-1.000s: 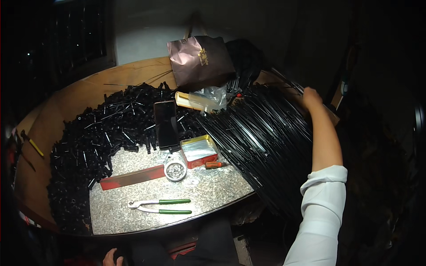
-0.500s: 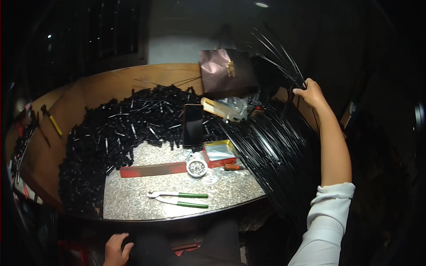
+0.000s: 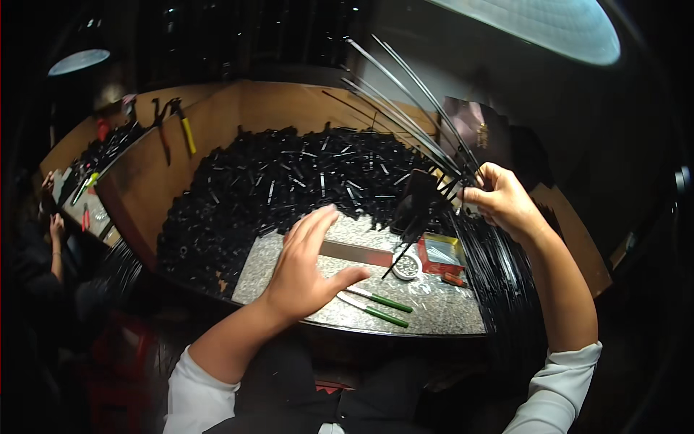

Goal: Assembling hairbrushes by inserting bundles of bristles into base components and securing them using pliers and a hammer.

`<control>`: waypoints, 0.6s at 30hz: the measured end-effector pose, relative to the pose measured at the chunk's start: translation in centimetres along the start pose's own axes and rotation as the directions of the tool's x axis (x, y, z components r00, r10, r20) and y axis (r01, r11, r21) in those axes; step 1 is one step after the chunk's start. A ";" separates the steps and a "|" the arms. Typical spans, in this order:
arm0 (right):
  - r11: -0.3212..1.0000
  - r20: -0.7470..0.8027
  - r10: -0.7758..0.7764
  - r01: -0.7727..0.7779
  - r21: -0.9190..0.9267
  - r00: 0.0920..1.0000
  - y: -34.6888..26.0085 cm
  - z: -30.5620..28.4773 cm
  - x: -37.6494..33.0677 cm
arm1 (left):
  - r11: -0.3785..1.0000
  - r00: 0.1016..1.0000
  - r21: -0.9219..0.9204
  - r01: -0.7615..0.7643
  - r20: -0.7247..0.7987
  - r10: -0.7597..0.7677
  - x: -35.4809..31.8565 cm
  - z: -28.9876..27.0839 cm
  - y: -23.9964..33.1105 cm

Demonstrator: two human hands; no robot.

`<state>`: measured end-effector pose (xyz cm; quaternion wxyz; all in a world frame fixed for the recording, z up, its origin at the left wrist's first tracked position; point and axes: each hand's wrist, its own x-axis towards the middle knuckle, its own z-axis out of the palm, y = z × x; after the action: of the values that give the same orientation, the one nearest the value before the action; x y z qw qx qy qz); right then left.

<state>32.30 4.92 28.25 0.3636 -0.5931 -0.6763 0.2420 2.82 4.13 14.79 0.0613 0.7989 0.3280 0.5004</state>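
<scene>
My right hand (image 3: 506, 202) grips a bunch of long thin black strips (image 3: 412, 119) that fan toward the upper left, with darker ends hanging below the fist. Over the speckled worktop, my left hand (image 3: 303, 264) is raised with fingers stretched and thumb apart, holding nothing. Below its thumb lie green-handled pliers (image 3: 379, 316), their head hidden by the hand. A flat red bar (image 3: 361, 253) lies behind it, partly covered. To its right are a white round dish (image 3: 409, 266) of small bits, a red and yellow box (image 3: 442, 253) and a small red-handled tool (image 3: 453, 279).
A heap of short black pieces (image 3: 289, 173) fills the back and left of the worktop, inside a wooden wall (image 3: 217, 116). More long strips (image 3: 506, 282) lie at the right. Yellow-handled pliers (image 3: 188, 134) hang left. Another person's hand (image 3: 56, 226) shows far left; a lamp (image 3: 557, 29) hangs overhead.
My left hand has risen from below the table edge to over the worktop. My right hand has brought the strips inward and lower. The view has turned left.
</scene>
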 end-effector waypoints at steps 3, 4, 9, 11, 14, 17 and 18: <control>0.982 0.070 -0.142 0.150 -0.113 0.987 -1.3 3.9 0.4 | 0.944 0.953 -0.137 0.300 0.080 -0.291 1.9 0.5 -0.1; 0.967 0.090 -0.198 0.209 -0.143 0.976 -1.4 5.0 0.6 | 0.925 0.928 -0.112 0.362 0.139 -0.346 2.6 0.5 0.0; 0.964 0.193 -0.187 0.218 -0.154 0.963 -3.1 9.1 0.0 | 0.927 0.946 -0.194 0.321 0.102 -0.306 2.0 1.6 -0.7; 0.966 0.216 -0.178 0.212 -0.145 0.960 -3.7 10.0 -0.2 | 0.905 0.930 -0.215 0.366 0.121 -0.347 1.7 1.7 -1.2; 0.972 0.241 -0.194 0.219 -0.085 0.951 -3.8 11.3 -0.5 | 0.898 0.951 -0.315 0.308 0.081 -0.298 1.2 2.4 -1.3; 0.965 0.279 -0.214 0.247 -0.088 0.936 -3.5 12.3 -1.1 | 0.854 0.948 -0.455 0.254 -0.058 -0.313 1.4 3.7 -1.1; 0.971 0.323 -0.223 0.239 -0.010 0.920 -3.5 12.6 -1.4 | 0.799 0.938 -0.545 0.254 -0.061 -0.340 0.8 4.4 -2.1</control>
<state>20.34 4.27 22.78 0.2604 -0.4709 -0.7973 0.2735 5.74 7.25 12.33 0.3312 0.6475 0.3027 0.6160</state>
